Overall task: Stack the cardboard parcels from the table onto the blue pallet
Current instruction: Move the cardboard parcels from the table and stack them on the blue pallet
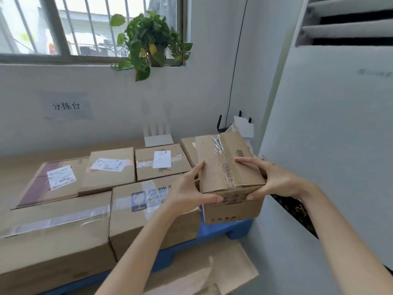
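Observation:
I hold a small taped cardboard parcel (227, 167) between both hands, above the right end of the blue pallet (225, 229). My left hand (189, 188) grips its left side, thumb under the front edge. My right hand (274, 179) grips its right side, fingers over the top. Another brown box (231, 211) sits directly beneath it on the pallet. Several larger parcels (148, 205) fill the pallet to the left, some with white labels.
A tall white air-conditioner unit (331, 145) stands close on the right. A white router (158, 140) sits by the wall behind the boxes. Flattened cardboard (208, 271) lies on the floor in front of the pallet. A potted plant (148, 43) is on the windowsill.

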Tool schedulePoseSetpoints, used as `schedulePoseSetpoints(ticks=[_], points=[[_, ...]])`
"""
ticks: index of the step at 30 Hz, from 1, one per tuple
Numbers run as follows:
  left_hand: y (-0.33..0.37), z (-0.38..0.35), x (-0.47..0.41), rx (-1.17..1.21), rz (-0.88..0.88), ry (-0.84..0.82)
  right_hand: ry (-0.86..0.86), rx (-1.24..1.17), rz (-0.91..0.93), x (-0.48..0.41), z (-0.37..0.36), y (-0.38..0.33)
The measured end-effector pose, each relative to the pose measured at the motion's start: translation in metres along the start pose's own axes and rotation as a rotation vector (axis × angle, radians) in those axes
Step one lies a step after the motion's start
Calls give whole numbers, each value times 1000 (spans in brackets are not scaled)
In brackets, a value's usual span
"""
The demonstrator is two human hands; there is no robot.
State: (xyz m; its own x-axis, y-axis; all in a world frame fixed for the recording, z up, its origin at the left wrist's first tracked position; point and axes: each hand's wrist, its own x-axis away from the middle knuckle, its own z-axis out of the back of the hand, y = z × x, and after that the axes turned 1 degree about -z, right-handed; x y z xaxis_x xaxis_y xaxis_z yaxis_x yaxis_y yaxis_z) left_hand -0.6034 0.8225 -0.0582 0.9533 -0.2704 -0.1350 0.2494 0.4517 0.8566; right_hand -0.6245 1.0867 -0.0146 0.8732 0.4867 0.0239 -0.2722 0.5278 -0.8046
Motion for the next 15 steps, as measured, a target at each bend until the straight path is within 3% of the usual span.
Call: schedulePoseSetpoints(ticks=[15], points=[[-50,-85,-10,-263,205,-176,-134,-58,-154,-1,-30,128]])
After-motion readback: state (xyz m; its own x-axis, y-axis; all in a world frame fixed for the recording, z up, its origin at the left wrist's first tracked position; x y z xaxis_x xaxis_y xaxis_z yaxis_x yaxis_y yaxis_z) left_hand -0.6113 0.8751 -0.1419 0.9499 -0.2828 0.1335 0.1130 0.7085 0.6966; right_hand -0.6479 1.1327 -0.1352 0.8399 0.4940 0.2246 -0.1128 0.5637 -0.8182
